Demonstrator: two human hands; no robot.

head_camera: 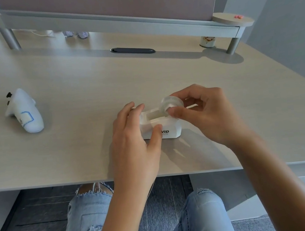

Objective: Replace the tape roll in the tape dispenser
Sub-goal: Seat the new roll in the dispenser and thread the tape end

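A white tape dispenser [170, 127] with dark lettering on its side stands on the pale wooden desk [87, 144], near the front edge. My left hand [134, 136] grips its left end, thumb on the near side and fingers over the far side. My right hand [203, 112] pinches a clear tape roll [172, 103] between thumb and fingers, just above the right end of the dispenser's open slot [154, 116]. The roll is tilted. My thumb hides whether the roll touches the dispenser.
A white plush toy [24, 112] lies at the left of the desk. A grey monitor riser [119, 23] spans the back, with a dark oval cable port [132, 50] before it and a small printed can [207, 41] by its right leg. My knees show below the desk edge.
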